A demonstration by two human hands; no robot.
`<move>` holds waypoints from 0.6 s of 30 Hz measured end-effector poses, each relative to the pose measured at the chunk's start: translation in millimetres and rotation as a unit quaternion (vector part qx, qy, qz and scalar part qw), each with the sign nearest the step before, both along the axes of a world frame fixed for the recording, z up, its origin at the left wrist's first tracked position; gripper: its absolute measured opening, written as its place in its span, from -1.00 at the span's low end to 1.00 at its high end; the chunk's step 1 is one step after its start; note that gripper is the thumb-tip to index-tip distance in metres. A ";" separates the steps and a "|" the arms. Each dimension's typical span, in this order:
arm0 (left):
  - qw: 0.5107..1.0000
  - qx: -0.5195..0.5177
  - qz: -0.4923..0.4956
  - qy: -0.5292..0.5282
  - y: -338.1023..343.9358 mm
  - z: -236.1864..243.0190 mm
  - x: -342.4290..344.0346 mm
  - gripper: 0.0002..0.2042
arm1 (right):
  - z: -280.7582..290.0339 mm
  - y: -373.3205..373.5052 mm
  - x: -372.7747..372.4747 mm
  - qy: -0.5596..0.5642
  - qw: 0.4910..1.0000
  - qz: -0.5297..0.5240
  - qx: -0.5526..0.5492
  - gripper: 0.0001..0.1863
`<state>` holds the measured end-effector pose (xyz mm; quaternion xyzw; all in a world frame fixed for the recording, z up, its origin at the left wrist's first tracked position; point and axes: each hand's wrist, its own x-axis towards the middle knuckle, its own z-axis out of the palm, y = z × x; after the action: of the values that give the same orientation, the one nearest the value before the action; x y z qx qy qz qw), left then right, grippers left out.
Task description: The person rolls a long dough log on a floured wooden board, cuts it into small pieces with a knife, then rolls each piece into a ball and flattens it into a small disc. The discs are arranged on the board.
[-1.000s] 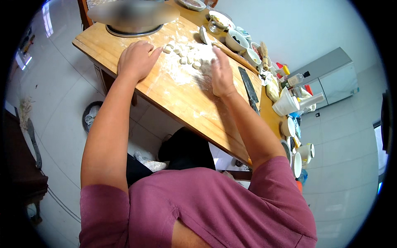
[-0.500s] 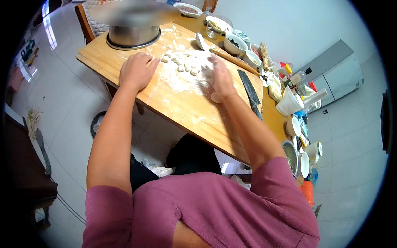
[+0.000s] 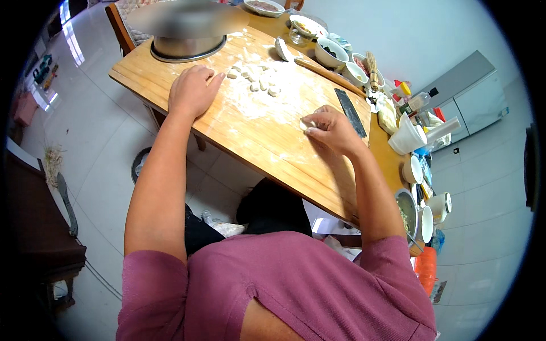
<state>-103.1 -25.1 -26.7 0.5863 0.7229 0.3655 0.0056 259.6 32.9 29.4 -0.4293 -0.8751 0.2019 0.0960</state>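
My left hand (image 3: 196, 91) rests at the near edge of a floured wooden board (image 3: 273, 149), thumb apart from the bent fingers, with nothing seen in it. On the right part of the board, my right hand (image 3: 333, 131) pinches a small, flattish dough piece (image 3: 305, 124) between thumb and fingers. Several small pieces of dough (image 3: 255, 86) lie scattered in flour, beyond and between the two hands. A dark-bladed knife (image 3: 351, 111) lies just past my right hand. Farther back, a wooden rolling pin (image 3: 330, 75) lies along the board's far side, near a white scoop (image 3: 282, 49).
A metal pot (image 3: 189, 48), its top blurred, stands at the board's far left. White bowls of food (image 3: 331, 52) line the table behind the rolling pin. At the right are a white pitcher (image 3: 407, 136), bottles and a metal bowl (image 3: 406, 210) of chopped food.
My right hand has drawn back from near the loose dough, toward the right, and now pinches one piece. My left hand stays at the board's edge. The whole view has shifted slightly.
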 end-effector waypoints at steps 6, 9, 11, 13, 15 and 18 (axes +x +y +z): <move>1.000 0.027 -0.002 0.006 3.9 -1.6 1.3 -0.65 | -5.8 60.9 -7.5 -0.076 0.981 -0.105 0.142 -0.69; 1.000 0.028 0.007 0.002 4.6 -6.2 -1.2 -0.66 | -5.8 63.5 -45.7 0.032 0.992 -0.053 0.114 -0.64; 1.000 0.026 0.005 -0.004 3.7 -5.3 -1.5 -0.66 | -13.9 62.7 -73.9 0.053 0.991 -0.023 0.121 -0.58; 1.000 0.030 -0.001 -0.003 4.9 -4.9 -1.9 -0.66 | -24.2 69.6 -86.7 0.055 0.982 0.021 0.180 -0.58; 1.000 0.031 -0.003 -0.003 4.7 -3.6 -1.6 -0.66 | -26.1 71.4 -95.3 0.042 0.983 0.038 0.176 -0.58; 1.000 0.024 0.000 -0.005 2.0 -2.2 -1.2 -0.65 | -21.5 57.4 -98.3 0.098 0.991 0.017 0.084 -0.57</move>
<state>-104.2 -23.1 -28.9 0.5841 0.7141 0.3858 -0.0052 161.3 90.3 8.0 -0.3829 -0.8823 0.1706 0.2140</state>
